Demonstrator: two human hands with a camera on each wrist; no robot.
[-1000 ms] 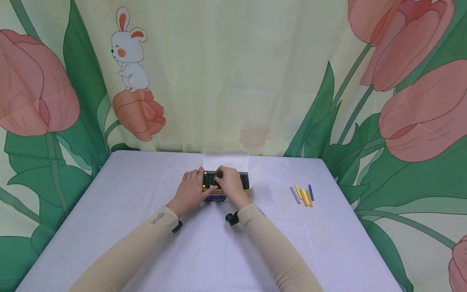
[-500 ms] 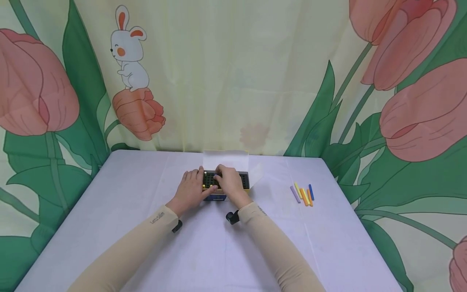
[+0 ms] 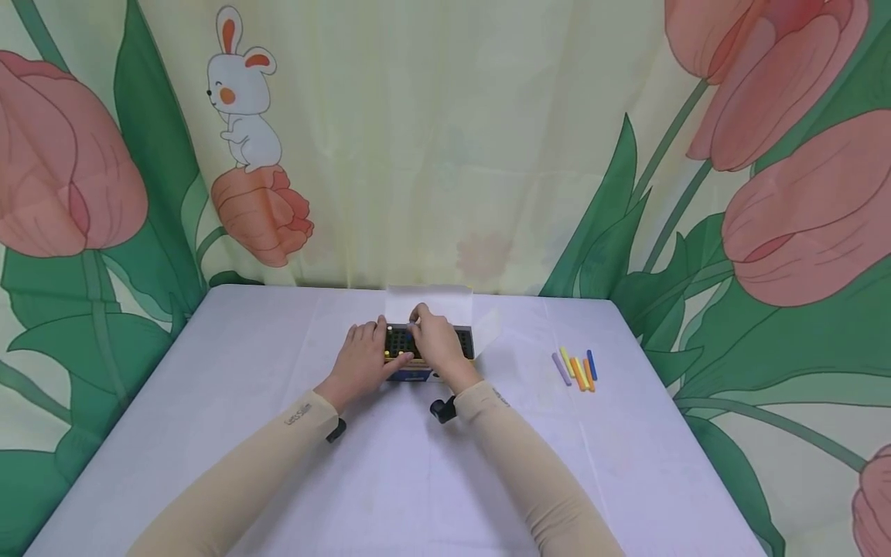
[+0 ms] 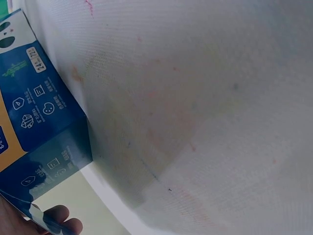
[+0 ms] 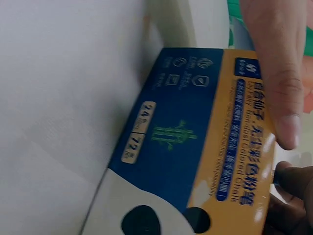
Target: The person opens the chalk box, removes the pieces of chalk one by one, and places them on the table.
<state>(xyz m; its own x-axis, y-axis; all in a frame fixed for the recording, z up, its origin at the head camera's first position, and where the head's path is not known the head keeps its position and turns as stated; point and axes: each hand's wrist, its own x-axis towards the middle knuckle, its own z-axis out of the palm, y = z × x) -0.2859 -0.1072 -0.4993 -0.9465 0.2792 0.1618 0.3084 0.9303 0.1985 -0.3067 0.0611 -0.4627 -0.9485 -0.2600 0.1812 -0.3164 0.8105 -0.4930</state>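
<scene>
An open box of coloured chalk (image 3: 465,342), blue and yellow outside with a black holed insert, stands at the table's far middle. My left hand (image 3: 360,360) holds its left end, thumb along the front rim and fingers at the side. In the right wrist view the left thumb (image 5: 286,98) lies over the yellow front edge. Over the insert, my right hand (image 3: 438,343) pinches a bluish chalk stick (image 3: 411,331), mostly hidden by the fingers. White and yellow chalk ends show in holes near the left hand. Fingertips (image 4: 58,215) curl at the box's end in the left wrist view.
Several loose chalk sticks (image 3: 576,370), purple, yellow, orange and blue, lie to the right on the white-covered table (image 3: 390,480). The box's lid flap (image 3: 429,302) stands raised behind it, with a side flap (image 3: 489,331) at the right. A tulip-print curtain hangs behind.
My right hand has risen slightly and shifted toward the back of the box, its fingertips higher over the insert. The left hand has stayed on the box.
</scene>
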